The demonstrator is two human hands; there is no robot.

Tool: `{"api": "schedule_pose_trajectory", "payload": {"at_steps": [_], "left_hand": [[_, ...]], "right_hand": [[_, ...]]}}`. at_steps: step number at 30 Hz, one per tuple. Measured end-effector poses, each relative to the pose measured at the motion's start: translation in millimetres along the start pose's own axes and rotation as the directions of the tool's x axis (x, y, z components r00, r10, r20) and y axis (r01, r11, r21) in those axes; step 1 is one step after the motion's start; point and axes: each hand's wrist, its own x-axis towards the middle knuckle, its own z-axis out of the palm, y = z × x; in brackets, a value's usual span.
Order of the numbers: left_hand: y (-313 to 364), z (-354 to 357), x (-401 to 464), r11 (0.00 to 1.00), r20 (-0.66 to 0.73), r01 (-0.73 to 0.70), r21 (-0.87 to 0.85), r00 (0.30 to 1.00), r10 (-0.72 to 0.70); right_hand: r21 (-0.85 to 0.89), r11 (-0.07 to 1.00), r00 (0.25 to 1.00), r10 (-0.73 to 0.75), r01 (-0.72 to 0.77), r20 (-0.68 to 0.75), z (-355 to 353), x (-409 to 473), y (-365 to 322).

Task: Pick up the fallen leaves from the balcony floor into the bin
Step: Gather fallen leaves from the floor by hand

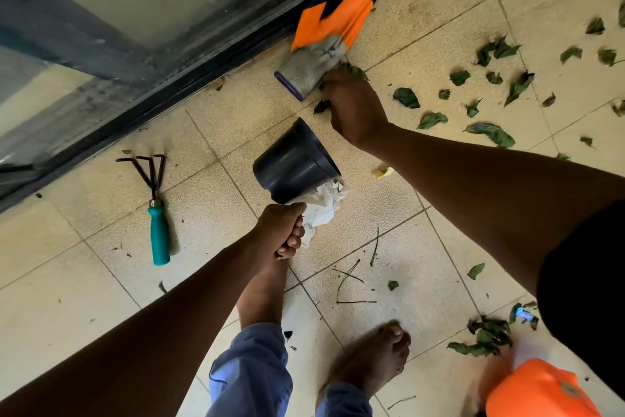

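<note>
Two hands: both of yours are showing in the head view, reaching down over the tiled balcony floor [422, 240]
Left hand: your left hand [282, 229] is gripping the black bin [294, 163] at its rim, fingers curled tight round the edge; the bin is tilting away from you, its base pointing toward the door track [189, 78]
Bin contents: crumpled white paper [324, 203] is poking out of the mouth just beside your knuckles
Right hand: your right hand [353, 105] is reaching down to the floor next to the grey and orange glove [324, 41], fingers closing on a small clump of leaves [353, 70]; only the back of the hand is showing, so how firmly you are pinching cannot be told
Leaves: many green leaves [493, 132] are lying scattered over the tiles to your right; another pile [483, 339] is sitting near the orange object [537, 389] at the lower right
Other items: a hand rake with a teal handle [157, 213] is lying on the tiles to your left, well apart from the bin; thin twigs [351, 281] are lying between your bare feet [375, 359] and the bin
</note>
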Motion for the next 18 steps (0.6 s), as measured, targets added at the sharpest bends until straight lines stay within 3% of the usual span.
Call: {"api": "schedule_pose_trajectory", "payload": {"at_steps": [7,13,18], "left_hand": [[-9.7,-4.6,1.3,1.000,-0.002,0.009,-0.016,1.000,-0.010],[-15.3,-6.1,2.7,1.000,-0.004,0.018,-0.010,1.000,-0.018],[-10.3,-4.6,-2.4,1.000,-0.004,0.009,-0.025,1.000,-0.009]], "right_hand": [[0.006,0.997,0.997,0.078,-0.078,-0.019,-4.9,-5.6,-6.2],[0.243,0.903,0.912,0.392,-0.355,-0.121,-29.9,0.5,0.6],[0.110,0.885,0.889,0.457,-0.452,-0.020,-21.6,12.7,15.1]]}}
